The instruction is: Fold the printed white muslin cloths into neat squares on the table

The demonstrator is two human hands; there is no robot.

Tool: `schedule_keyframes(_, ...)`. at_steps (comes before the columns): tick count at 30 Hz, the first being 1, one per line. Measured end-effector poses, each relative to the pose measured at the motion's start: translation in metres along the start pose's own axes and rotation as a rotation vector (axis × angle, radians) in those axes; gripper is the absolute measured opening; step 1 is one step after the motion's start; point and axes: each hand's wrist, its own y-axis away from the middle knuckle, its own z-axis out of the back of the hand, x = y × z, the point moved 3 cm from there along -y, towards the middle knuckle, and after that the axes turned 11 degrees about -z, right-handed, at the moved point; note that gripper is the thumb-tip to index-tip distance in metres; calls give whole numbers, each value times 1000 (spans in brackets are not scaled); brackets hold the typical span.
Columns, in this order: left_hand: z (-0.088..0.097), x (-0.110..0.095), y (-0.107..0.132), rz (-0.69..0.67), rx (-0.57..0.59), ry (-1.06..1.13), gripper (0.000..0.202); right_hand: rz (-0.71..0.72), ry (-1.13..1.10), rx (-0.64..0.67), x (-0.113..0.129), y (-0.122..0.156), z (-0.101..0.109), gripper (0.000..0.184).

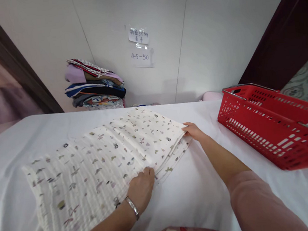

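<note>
A white muslin cloth (pixel 93 167) printed with small muted motifs lies spread over the bed-like white surface, its left part wrinkled in fine ridges. Toward its right end the cloth is layered, with the lower layers showing along the slanted edge. My left hand (pixel 142 186), with a silver bracelet at the wrist, is closed on the near edge of the cloth. Farther right, my right hand (pixel 191 130) pinches the right corner, thumb hidden from view, and lifts it slightly.
A red plastic basket (pixel 256 133) with metal handles stands on the right of the white-covered table (pixel 204 191). Behind the table's far edge rises a stack of folded fabrics (pixel 95 88). Handwritten paper signs (pixel 140 57) are taped on the pale wall.
</note>
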Motion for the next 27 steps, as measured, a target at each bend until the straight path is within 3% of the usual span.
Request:
schedule_keyframes(6, 1, -5, 6, -102, -54, 38, 45, -4, 81, -29, -15, 9, 23, 27)
schedule_keyframes(16, -6, -8, 9, -175, -43, 82, 40, 31, 388, -103, -18, 16, 27, 20)
schedule_keyframes(24, -15, -6, 10, -174, -145, 62, 55, 96, 612, -242, -27, 12, 32, 20)
schedule_keyframes(27, -12, -7, 5, -179, -177, 43, 49, 122, 677, -284, -27, 10, 34, 19)
